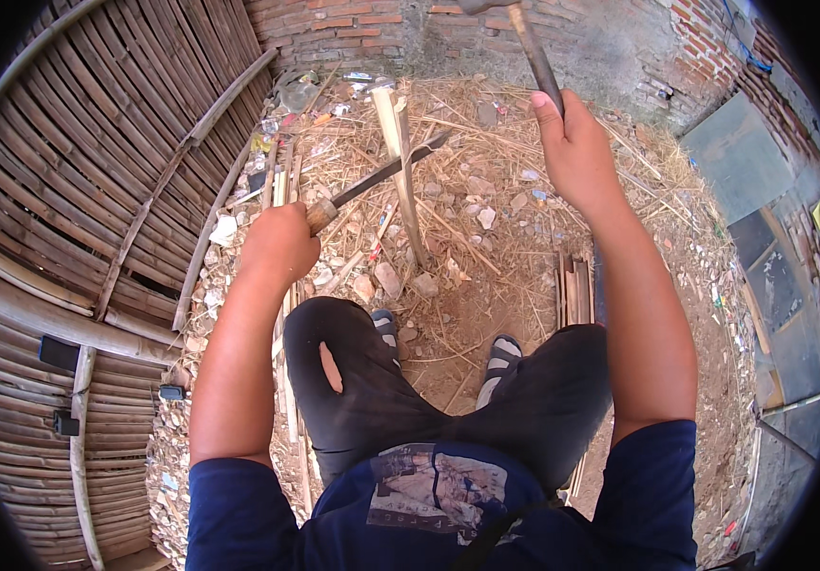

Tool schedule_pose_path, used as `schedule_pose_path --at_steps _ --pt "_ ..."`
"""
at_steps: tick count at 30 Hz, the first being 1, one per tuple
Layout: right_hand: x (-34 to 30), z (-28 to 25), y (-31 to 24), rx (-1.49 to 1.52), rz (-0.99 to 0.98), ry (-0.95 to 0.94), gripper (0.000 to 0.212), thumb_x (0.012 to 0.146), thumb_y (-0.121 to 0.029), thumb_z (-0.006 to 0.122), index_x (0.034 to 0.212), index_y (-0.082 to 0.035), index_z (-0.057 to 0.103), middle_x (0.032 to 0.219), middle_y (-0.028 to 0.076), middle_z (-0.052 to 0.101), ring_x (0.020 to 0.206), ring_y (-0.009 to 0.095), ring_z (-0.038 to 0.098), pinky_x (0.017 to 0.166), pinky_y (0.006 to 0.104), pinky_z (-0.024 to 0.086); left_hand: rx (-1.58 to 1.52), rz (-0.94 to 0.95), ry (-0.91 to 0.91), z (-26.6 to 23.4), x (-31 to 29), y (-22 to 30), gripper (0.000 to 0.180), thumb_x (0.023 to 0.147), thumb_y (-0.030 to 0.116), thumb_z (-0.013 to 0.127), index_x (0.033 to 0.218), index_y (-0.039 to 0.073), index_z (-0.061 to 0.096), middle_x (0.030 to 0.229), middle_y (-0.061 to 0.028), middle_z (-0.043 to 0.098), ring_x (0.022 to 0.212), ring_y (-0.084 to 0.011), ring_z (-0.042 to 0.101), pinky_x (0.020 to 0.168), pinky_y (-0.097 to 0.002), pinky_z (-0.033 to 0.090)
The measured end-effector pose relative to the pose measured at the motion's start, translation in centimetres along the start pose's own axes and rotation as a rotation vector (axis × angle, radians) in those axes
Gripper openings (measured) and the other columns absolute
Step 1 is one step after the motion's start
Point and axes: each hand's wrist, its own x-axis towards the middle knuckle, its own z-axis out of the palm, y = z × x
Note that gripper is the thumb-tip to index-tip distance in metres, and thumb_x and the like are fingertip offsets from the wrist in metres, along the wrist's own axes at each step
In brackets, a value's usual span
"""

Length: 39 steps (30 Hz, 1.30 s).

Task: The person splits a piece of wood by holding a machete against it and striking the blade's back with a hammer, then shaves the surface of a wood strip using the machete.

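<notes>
My left hand [279,246] is closed round the wooden handle of a machete [369,181]. Its dark blade slants up to the right and is lodged in the split of an upright bamboo piece [412,224]. The piece stands on the ground beyond my knees, its pale top parted in two, with the blade's tip sticking out on the right. My right hand [578,152] grips a hammer [535,52] by its wooden handle, held up to the right, apart from the blade. The hammer's head is partly cut off by the top edge of the view.
Straw, stones and litter cover the ground [486,285]. A bundle of strips [576,290] lies by my right knee, and long strips [286,190] run along the left. A bamboo-slat wall [77,143] rises on the left, a brick wall [467,43] behind, and grey panels [738,147] at right.
</notes>
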Motion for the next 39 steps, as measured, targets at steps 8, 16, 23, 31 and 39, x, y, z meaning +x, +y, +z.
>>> schedule_pose_path --at_steps 8,16,23,31,39 --pt "-2.9 4.7 4.2 -0.237 -0.056 -0.418 0.047 0.105 -0.044 0.05 0.103 0.002 0.062 0.081 0.021 0.069 0.073 0.041 0.067 0.07 0.05 0.053 0.008 0.017 0.002 0.9 0.8 -0.3 0.026 0.084 0.015 0.069 0.104 -0.002 0.071 0.102 -0.0242 0.073 0.099 -0.0393 0.072 0.091 -0.0469 0.057" --pt "-0.9 0.2 0.3 0.16 0.058 0.008 0.05 0.107 -0.047 0.048 0.104 0.002 0.061 0.073 0.014 0.064 0.068 0.03 0.067 0.067 0.0483 0.051 -0.034 0.094 0.088 1.8 1.5 0.2 0.031 0.084 0.027 0.078 0.095 -0.001 0.071 0.092 -0.0236 0.073 0.093 -0.0408 0.07 0.085 -0.05 0.056" --pt "-5.1 6.3 6.8 -0.275 0.019 -0.327 0.044 0.107 -0.042 0.05 0.104 0.0 0.061 0.075 0.019 0.066 0.068 0.037 0.066 0.067 0.0506 0.051 0.008 0.069 -0.083 1.4 2.6 1.5 0.027 0.088 0.032 0.078 0.099 0.007 0.076 0.098 -0.0192 0.075 0.096 -0.0372 0.072 0.086 -0.0471 0.058" --pt "-2.0 1.6 1.2 0.102 0.134 0.003 0.042 0.106 -0.041 0.052 0.105 0.0 0.06 0.078 0.02 0.066 0.073 0.037 0.067 0.068 0.0503 0.051 0.002 0.045 -0.018 1.7 1.8 1.2 0.032 0.087 0.028 0.078 0.101 0.001 0.071 0.097 -0.0233 0.073 0.096 -0.0396 0.07 0.086 -0.0495 0.056" --pt "-3.8 5.3 5.6 -0.226 -0.014 -0.368 0.042 0.106 -0.041 0.051 0.106 0.001 0.059 0.079 0.021 0.067 0.076 0.039 0.068 0.07 0.0501 0.052 0.051 0.015 -0.096 1.6 2.1 1.1 0.023 0.087 0.017 0.069 0.107 0.006 0.073 0.105 -0.0195 0.074 0.1 -0.0371 0.072 0.089 -0.0469 0.058"
